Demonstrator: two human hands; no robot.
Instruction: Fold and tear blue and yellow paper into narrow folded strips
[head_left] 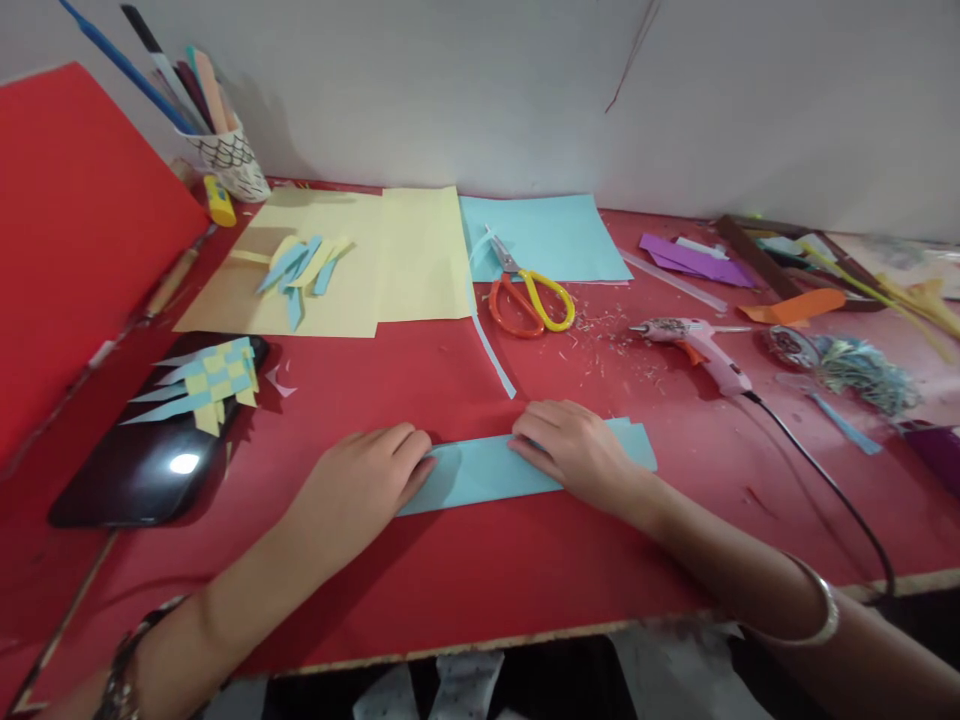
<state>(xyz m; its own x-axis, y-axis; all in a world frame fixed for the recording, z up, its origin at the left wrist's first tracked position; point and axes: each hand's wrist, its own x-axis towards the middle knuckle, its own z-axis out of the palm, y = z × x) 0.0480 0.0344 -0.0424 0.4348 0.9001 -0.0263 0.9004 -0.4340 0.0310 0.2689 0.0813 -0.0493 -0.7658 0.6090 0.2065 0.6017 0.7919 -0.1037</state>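
A folded light-blue paper (480, 472) lies lengthwise near the front of the red table. My left hand (379, 465) has its fingers curled over the left end of this paper, thumb along the upper edge. My right hand (574, 450) is bent over the paper right of the middle, fingers pressed together at its far edge. Beyond the right hand, the paper's right end shows two layers slightly out of line. The fingertips of both hands are partly hidden. A narrow blue paper strip (493, 357) lies just behind, between the hands.
Scissors (517, 285) with red and yellow handles lie on blue and cream sheets. A pink glue gun (697, 345) trails its cord over the right front edge. At left, a woven paper piece (217, 375) rests on a black phone (142, 490). A pen cup (232, 160) stands behind.
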